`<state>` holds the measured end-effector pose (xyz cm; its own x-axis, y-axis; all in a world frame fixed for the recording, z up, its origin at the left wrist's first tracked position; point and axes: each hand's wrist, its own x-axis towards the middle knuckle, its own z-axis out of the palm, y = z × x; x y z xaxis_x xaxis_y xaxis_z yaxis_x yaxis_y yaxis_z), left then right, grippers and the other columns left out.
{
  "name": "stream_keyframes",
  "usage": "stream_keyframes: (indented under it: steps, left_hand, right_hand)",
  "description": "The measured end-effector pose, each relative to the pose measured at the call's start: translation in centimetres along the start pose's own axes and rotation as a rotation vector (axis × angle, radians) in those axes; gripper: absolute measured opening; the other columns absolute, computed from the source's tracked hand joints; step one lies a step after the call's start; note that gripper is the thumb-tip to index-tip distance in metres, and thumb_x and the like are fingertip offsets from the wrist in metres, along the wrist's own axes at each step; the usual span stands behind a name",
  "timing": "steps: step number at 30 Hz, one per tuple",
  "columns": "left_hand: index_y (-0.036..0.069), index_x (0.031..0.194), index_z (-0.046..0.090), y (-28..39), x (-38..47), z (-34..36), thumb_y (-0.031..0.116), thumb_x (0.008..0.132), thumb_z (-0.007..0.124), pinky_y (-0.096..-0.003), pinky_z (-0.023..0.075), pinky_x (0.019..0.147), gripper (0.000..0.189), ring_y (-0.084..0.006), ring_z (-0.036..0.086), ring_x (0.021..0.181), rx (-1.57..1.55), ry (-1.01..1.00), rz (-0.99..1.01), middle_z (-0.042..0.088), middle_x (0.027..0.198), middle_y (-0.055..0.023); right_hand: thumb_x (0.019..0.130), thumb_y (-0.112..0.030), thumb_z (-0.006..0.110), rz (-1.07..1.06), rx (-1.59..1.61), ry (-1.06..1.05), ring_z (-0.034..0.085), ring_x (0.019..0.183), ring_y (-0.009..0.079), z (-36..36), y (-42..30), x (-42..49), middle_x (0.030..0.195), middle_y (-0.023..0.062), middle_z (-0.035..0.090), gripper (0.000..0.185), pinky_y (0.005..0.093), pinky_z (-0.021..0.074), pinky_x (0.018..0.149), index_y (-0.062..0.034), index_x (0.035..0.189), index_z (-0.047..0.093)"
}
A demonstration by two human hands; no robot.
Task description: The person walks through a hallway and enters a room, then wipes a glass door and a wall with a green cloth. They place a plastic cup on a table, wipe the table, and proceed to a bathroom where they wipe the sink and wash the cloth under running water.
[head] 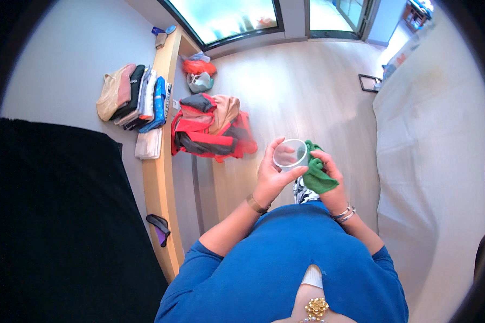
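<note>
Held out before my body is a clear plastic cup point(289, 154) with a round rim, its open top tilted up towards me. My left hand point(275, 173) grips it, fingers round the far left side and thumb along the near side. A green cloth point(320, 175) is bunched in my right hand point(330, 171), just right of the cup and against its right side. Part of the cloth hangs down over the palm. Whether some fingers of my right hand touch the cup is hard to tell.
Folded clothes point(135, 97) are stacked on a wooden shelf point(157, 177) at the left, with a black and purple object point(159, 230) nearer me. A red and grey bundle point(210, 129) and bags point(199, 72) lie beside it. A pale fabric cover point(424, 161) hangs at the right.
</note>
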<state>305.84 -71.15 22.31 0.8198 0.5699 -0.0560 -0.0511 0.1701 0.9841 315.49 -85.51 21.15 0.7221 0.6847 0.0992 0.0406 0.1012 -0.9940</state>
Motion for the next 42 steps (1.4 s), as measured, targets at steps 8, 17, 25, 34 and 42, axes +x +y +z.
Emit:
stream_keyframes:
  steps: [8,17,25,34,42]
  left_hand:
    - [0.007,0.139,0.037,2.2,14.2,0.1,0.014,0.085,0.075,-0.0318,0.0418,0.098,0.067,-0.0196,0.05,0.114,-0.282,0.257,-0.216,0.047,0.126,-0.0119]
    - [0.006,0.142,0.028,3.1,29.0,-0.4,0.015,0.09,0.07,-0.0287,0.0481,0.09,0.068,-0.0169,0.055,0.11,-0.305,0.221,-0.189,0.049,0.121,-0.0094]
    - [0.007,0.145,0.025,5.1,45.6,-4.0,0.019,0.096,0.058,-0.0298,0.0456,0.094,0.06,-0.0184,0.054,0.113,-0.435,0.004,-0.205,0.049,0.129,-0.0128]
    - [0.008,0.14,0.03,6.0,57.8,-9.5,0.013,0.093,0.061,-0.0336,0.0459,0.097,0.056,-0.0215,0.055,0.115,-0.399,-0.009,-0.322,0.05,0.129,-0.014]
    - [0.008,0.141,0.03,8.1,68.1,-10.2,0.013,0.092,0.064,-0.033,0.0456,0.094,0.059,-0.0203,0.054,0.114,-0.412,0.123,-0.386,0.05,0.13,-0.0147]
  right_hand:
    - [0.078,-0.01,0.074,-0.337,-0.245,-0.242,0.046,0.126,0.0366,-1.4,0.2,17.7,0.139,0.0213,0.039,0.074,0.0393,0.041,0.103,-0.0025,0.143,0.04]
    - [0.071,-0.009,0.075,-0.325,-0.34,-0.24,0.04,0.132,0.0359,-1.8,2.0,33.9,0.143,0.0201,0.036,0.084,0.0418,0.0357,0.108,-0.0032,0.146,0.037]
    - [0.07,-0.008,0.079,-0.112,-0.18,-0.123,0.044,0.129,0.0255,-0.7,1.7,50.2,0.142,0.0125,0.037,0.09,0.0356,0.0416,0.104,-0.0058,0.148,0.034]
    - [0.071,-0.002,0.077,-0.05,-0.163,-0.216,0.053,0.12,0.0239,0.9,3.9,64.1,0.132,0.0112,0.049,0.072,0.0342,0.0453,0.098,-0.0068,0.137,0.05]
    - [0.075,-0.001,0.072,0.187,0.107,-0.586,0.056,0.112,0.0177,-1.4,6.7,81.4,0.12,0.0081,0.058,0.054,0.0293,0.0447,0.095,-0.0079,0.127,0.059]
